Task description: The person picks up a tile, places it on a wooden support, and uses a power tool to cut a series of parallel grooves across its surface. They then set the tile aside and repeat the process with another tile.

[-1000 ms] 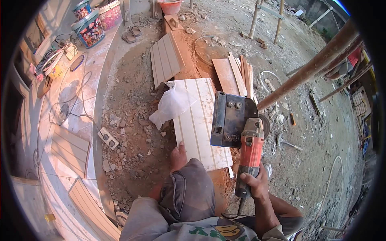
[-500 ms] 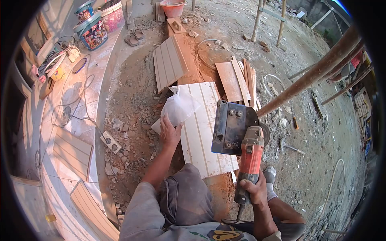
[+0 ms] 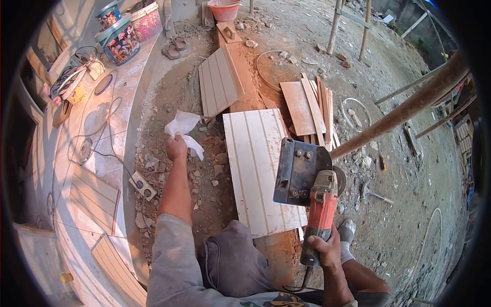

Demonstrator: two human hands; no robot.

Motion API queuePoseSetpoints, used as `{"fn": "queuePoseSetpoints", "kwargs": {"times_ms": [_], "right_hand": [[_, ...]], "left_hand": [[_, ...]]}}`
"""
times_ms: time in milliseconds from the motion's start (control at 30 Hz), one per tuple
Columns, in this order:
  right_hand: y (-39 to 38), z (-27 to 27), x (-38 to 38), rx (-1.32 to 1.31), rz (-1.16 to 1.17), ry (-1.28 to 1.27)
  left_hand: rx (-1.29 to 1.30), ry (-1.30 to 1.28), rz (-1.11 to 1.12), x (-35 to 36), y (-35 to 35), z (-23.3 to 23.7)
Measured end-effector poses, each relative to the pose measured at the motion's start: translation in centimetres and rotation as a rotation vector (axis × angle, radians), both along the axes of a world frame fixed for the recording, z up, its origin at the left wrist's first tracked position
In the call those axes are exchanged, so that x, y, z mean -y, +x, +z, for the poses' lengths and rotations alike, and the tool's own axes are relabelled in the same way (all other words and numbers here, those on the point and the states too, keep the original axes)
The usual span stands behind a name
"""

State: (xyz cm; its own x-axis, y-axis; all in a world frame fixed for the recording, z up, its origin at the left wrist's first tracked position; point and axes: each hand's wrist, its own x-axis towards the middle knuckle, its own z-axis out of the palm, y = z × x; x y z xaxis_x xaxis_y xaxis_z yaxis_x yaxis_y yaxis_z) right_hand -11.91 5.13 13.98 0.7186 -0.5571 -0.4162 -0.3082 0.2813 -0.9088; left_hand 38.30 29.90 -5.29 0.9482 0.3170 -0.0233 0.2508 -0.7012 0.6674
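My left hand is closed on a crumpled white plastic bag, held out over the rubble left of the board. With my right hand I grip a red and black angle grinder by its rear body. A black metal base plate is fixed at its head, and part of the cutting disc shows at the right. Under and beside the grinder lies a pale grooved tile in front of my knee.
Another grooved tile leans farther ahead. Cut tile strips are stacked right of it. A wooden pole slants in from the right. A hammer lies on the ground; a power socket strip sits at left, near tile pieces.
My left hand has moved left, carrying the plastic bag off the grooved tile and out over the rubble. The grinder stays in my right hand, slightly lower in view.
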Motion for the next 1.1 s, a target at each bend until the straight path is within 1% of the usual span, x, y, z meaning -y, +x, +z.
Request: {"fn": "queuePoseSetpoints", "kwargs": {"times_ms": [33,67,100,133,167,233,300,333,367,400,467,500,533,567,600,667,800,867,900,933,967,1000,1067,1100], "right_hand": [[0.2,0.0,-0.1,0.003,-0.008,0.006],[0.5,0.3,-0.3,0.0,-0.014,-0.001],[0.7,0.6,-0.4,-0.009,-0.02,-0.011],[0.9,0.6,-0.4,-0.014,-0.03,-0.012],[0.9,0.6,-0.3,-0.019,-0.017,-0.025],[1.1,0.3,-0.2,-0.004,-0.01,-0.057],[0.9,-0.9,0.3,-0.028,-0.005,-0.095],[0.8,-1.2,0.5,-0.055,0.017,-0.128],[0.8,-1.1,0.4,-0.054,0.015,-0.096],[0.2,-1.3,0.1,-0.058,0.002,-0.097],[-0.7,-1.8,-0.4,-0.1,0.016,-0.079],[-1.0,-1.7,-0.9,-0.076,-0.001,-0.064],[-1.5,-1.9,-1.1,-0.072,0.003,-0.069],[-2.1,-2.2,-1.2,-0.071,0.007,-0.067],[-2.0,-2.3,-0.8,-0.073,0.008,-0.061],[-2.2,-2.5,-0.2,-0.085,0.032,-0.04],[-0.8,-4.5,1.7,-0.061,0.065,-0.029],[0.5,-5.4,2.6,-0.051,0.059,-0.028],[1.2,-5.8,3.1,-0.049,0.07,-0.039],[2.1,-5.6,3.6,-0.046,0.081,-0.052],[3.2,-4.6,4.0,-0.046,0.083,-0.01],[4.0,-5.2,4.8,-0.04,0.076,-0.005],[6.0,-8.1,6.4,-0.049,0.095,-0.089],[7.0,-9.8,7.3,-0.025,0.098,-0.109]], "left_hand": [[0.009,-0.078,0.047,-0.1,1.4,1.2],[0.011,-0.074,0.036,0.5,2.3,1.9],[0.071,-0.021,0.067,1.4,2.1,4.1],[0.129,0.03,0.099,2.1,1.9,4.9],[0.125,0.024,0.088,2.7,1.3,4.5],[0.324,-0.311,0.022,3.2,0.2,0.5],[-0.036,-0.249,-0.234,2.9,-2.2,-4.4],[-0.091,-0.357,-0.284,4.0,-6.3,-3.9],[-0.152,-0.464,-0.33,5.7,-11.0,-3.0],[-0.349,-0.507,-0.454,6.0,-13.7,-3.3],[-0.278,-0.716,-0.458,8.4,-20.5,-1.8],[-0.275,-0.627,-0.495,8.7,-22.4,-3.1],[-0.269,-0.54,-0.527,9.3,-23.7,-3.0],[-0.192,-0.55,-0.511,9.5,-24.7,-3.1],[-0.193,-0.551,-0.508,9.9,-24.1,-3.5],[-0.214,-0.658,-0.547,9.5,-23.7,-4.5],[-0.174,-0.562,-0.503,9.9,-24.3,-3.4],[-0.261,-0.699,-0.485,9.9,-23.9,-3.6],[-0.265,-0.682,-0.498,9.8,-23.8,-3.9],[-0.287,-0.734,-0.482,9.6,-23.7,-4.4],[-0.307,-0.789,-0.462,9.6,-23.6,-4.8],[-0.305,-0.783,-0.471,9.5,-23.3,-4.6],[-0.426,-0.834,-0.497,9.3,-22.7,-3.3],[-0.416,-0.827,-0.503,9.4,-22.4,-2.3]]}}
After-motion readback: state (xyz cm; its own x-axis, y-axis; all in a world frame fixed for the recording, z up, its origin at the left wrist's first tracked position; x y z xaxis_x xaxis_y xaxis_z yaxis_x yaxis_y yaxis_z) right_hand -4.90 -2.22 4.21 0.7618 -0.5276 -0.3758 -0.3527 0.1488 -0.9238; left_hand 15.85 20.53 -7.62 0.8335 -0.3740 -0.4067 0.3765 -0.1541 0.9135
